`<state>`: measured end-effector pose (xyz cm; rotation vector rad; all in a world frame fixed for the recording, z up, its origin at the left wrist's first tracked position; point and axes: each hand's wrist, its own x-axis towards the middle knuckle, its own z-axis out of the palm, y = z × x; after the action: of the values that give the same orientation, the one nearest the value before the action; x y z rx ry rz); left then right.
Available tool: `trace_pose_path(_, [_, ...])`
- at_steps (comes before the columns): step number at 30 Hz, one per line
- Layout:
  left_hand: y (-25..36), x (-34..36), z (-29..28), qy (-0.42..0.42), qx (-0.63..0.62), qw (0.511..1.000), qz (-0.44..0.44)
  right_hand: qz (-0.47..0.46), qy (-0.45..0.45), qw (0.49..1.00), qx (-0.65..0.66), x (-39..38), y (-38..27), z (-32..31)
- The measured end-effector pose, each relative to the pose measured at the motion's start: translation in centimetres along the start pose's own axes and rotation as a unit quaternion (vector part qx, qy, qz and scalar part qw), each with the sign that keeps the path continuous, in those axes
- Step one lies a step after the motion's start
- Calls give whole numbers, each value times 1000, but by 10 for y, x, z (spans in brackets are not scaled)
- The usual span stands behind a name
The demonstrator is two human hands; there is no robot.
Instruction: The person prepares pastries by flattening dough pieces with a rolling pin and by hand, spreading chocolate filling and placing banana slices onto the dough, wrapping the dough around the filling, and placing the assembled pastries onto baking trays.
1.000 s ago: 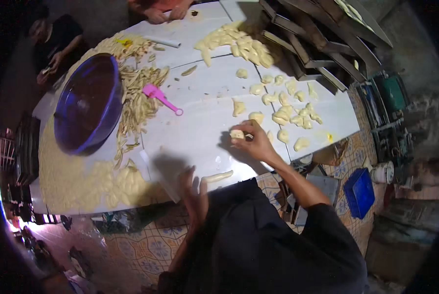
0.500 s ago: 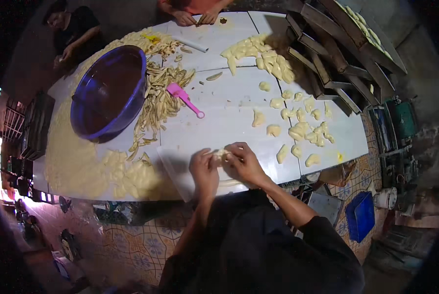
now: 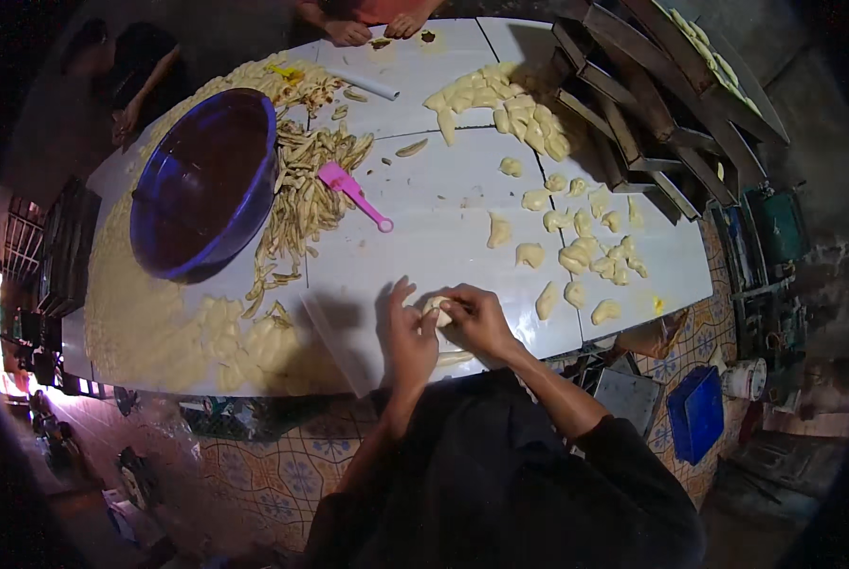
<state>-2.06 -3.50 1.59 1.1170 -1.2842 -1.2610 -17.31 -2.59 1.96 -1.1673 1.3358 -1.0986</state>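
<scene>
Near the front edge of the white table (image 3: pixel 424 247), my left hand (image 3: pixel 410 332) and my right hand (image 3: pixel 476 322) meet over a small pale dough piece (image 3: pixel 438 309). Both hands have their fingers bent onto it, some left fingers raised, and partly hide it. A pale dough strip (image 3: pixel 455 358) lies below them near the edge. Loose dough lumps (image 3: pixel 529 254) are spread to the right, and a larger group of dough pieces (image 3: pixel 505 104) lies farther back. A flattened mass of dough (image 3: pixel 263 346) covers the table to my left.
A blue basin (image 3: pixel 254 213) of brown filling, sliced pieces (image 3: pixel 310 180), a pink scoop (image 3: pixel 353 190) and a white tube (image 3: pixel 367 82) occupy the left and back. Stacked metal trays (image 3: pixel 633 104) stand back right. Two co-workers (image 3: pixel 145 71) (image 3: pixel 367 19) are beyond the table. A blue crate (image 3: pixel 697 414) is right.
My right hand moved left and down with the dough from among the lumps, and my left hand came up to join it. In the last half second both shifted slightly rightward.
</scene>
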Motion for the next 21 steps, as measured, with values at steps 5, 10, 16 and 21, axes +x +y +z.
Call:
trace_pose_path(5, [-19, 10, -13, 43, 393, 910, 124, -122, 35, 932, -340, -8, 0, -3])
trace_pose_path(10, [13, -4, -18, -104, 237, 960, 110, -295, -112, 822, -473, -26, -6, -14])
trace_pose_path(16, [10, -12, 6, -254, 533, 792, 158, -272, -109, 720, -629, -20, 26, -30])
trace_pose_path(21, [7, -14, 8, -218, 599, 762, 114, -249, -129, 734, -618, -19, 11, -35])
